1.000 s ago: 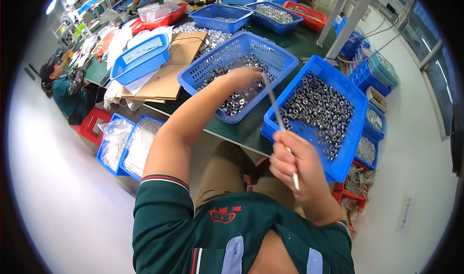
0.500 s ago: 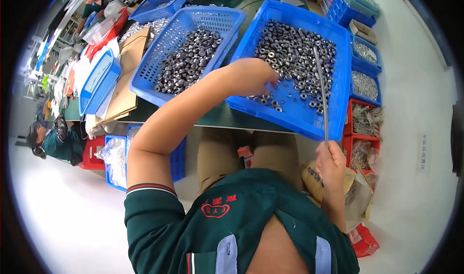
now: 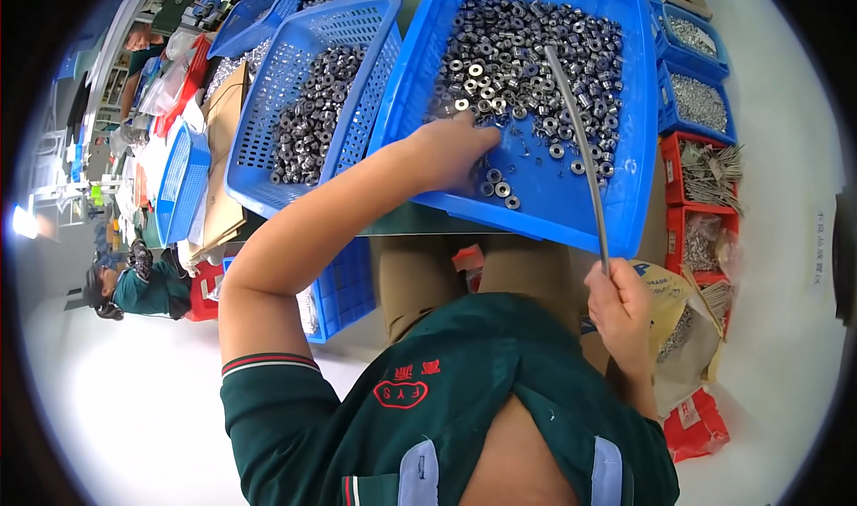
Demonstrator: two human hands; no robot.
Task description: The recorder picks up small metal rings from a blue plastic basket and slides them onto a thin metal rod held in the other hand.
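A long thin metal rod (image 3: 586, 145) rises from my right hand (image 3: 622, 308), whose fingers are wrapped round its lower end. The rod slants up and to the left across a blue tray (image 3: 571, 219), its far tip over a heap of small metal rings (image 3: 536, 42). My left hand (image 3: 451, 152) is over the tray's near left part, at the edge of the heap. Motion blurs its fingers, and whether they pinch a ring I cannot tell. A few loose rings (image 3: 503, 188) lie on the bare tray bottom just right of that hand.
Left of the tray stands a blue perforated basket (image 3: 254, 153) holding similar rings. Cardboard (image 3: 223, 167) and a smaller blue basket (image 3: 182, 185) lie farther left. Blue and red bins (image 3: 676, 169) of metal parts line the right side. A co-worker (image 3: 143, 283) is at the far left.
My left hand has moved slightly left in the tray. The rod still rests in my right hand, tilted more to the left. The whole view has shifted, with the tray higher in it.
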